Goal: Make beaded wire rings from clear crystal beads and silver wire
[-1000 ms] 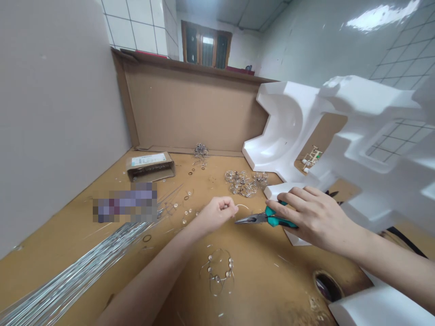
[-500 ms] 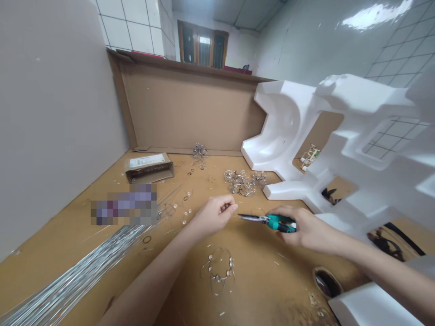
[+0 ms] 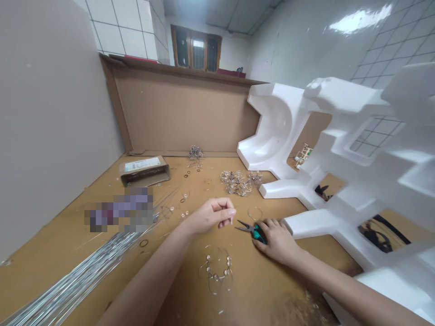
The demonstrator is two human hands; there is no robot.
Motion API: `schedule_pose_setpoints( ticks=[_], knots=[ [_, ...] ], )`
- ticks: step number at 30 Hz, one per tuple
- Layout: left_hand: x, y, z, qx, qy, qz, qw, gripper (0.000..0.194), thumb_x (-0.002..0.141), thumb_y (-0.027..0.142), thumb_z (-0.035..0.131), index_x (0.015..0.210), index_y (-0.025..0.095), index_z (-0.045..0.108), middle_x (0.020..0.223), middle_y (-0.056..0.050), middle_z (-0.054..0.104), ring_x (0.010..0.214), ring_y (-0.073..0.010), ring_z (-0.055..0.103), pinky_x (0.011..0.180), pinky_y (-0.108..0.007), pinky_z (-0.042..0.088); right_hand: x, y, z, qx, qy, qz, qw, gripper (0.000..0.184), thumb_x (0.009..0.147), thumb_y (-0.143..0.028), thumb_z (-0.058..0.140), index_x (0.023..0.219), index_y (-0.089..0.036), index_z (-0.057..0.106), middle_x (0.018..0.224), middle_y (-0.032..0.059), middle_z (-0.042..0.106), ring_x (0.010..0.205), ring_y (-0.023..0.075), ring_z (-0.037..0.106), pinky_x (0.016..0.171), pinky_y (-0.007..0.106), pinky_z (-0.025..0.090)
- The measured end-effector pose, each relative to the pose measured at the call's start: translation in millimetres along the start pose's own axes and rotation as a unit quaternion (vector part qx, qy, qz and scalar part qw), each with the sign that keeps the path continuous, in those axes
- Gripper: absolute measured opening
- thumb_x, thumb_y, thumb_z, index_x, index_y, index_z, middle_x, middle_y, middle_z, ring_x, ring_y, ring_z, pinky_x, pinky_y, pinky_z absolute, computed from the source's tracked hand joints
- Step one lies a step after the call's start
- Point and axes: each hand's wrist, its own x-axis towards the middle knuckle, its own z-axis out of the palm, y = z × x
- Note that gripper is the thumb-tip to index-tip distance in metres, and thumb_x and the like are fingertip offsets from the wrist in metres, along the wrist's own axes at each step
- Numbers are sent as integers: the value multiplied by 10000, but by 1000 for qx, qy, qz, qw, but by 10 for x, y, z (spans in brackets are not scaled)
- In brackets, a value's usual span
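Note:
My left hand (image 3: 217, 213) is closed in a pinch above the table's middle, and a short thin piece of wire (image 3: 232, 221) pokes down below its fingertips. To the right, my right hand (image 3: 277, 240) lies low over the green-and-black handles of needle-nose pliers (image 3: 252, 228) and grips them. Their jaws are apart and point left, toward my left hand. Below the hands lies a ring of bent wire with clear beads (image 3: 217, 275). A thin curved wire (image 3: 254, 213) rests just beyond the pliers.
A bundle of straight silver wires (image 3: 88, 271) runs along the left, by a small cardboard box (image 3: 144, 171). Beaded wire pieces (image 3: 238, 182) are heaped farther back, with a tangled wire clump (image 3: 195, 153) behind. White foam packing (image 3: 326, 222) bounds the right side.
My right hand has turned and lowered the pliers toward the table, and their jaws have opened. A short wire now shows at my left fingertips. The view has shifted slightly.

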Motion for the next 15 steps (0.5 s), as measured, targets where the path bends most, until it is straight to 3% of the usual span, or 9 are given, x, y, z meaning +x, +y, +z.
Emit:
schedule_pose_setpoints(
  ticks=[4, 7, 9, 12, 15],
  knots=[
    [-28, 80, 32, 127, -55, -18, 990, 242, 797, 373, 509, 685, 161, 481, 605, 41, 478, 553, -76, 419, 542, -197, 342, 86, -48, -272, 186, -7, -33, 982, 325, 782, -413, 490, 980, -201, 635, 976, 89, 614, 916, 223, 524, 796, 334, 364],
    [-30, 78, 67, 265, -69, -10, 962, 222, 805, 348, 496, 688, 160, 514, 610, 47, 463, 572, -80, 404, 532, -192, 304, 153, -168, -538, 416, -85, -10, 906, 381, 811, -471, 443, 798, -152, 651, 670, 36, 603, 601, 136, 516, 580, 257, 386],
    [-35, 33, 80, 339, -65, -4, 939, 227, 813, 343, 476, 687, 163, 528, 606, 48, 466, 569, -83, 406, 520, -195, 284, 185, -287, -643, 499, -112, -15, 859, 373, 794, -472, 484, 821, -139, 650, 544, -7, 534, 490, 95, 442, 494, 229, 338],
    [-77, -65, 70, 399, -60, -4, 915, 264, 824, 363, 451, 674, 166, 541, 592, 46, 486, 560, -88, 422, 523, -202, 279, 215, -471, -636, 538, -145, -21, 830, 338, 767, -442, 543, 861, -140, 661, 467, -39, 483, 434, 67, 397, 449, 205, 312],
    [-156, -166, 39, 413, -24, -12, 910, 279, 824, 381, 443, 691, 173, 574, 622, 34, 531, 575, -97, 450, 530, -206, 290, 247, -598, -503, 590, -167, -8, 790, 310, 722, -420, 599, 841, -139, 652, 578, -16, 562, 444, 58, 444, 431, 194, 347]
  ],
)
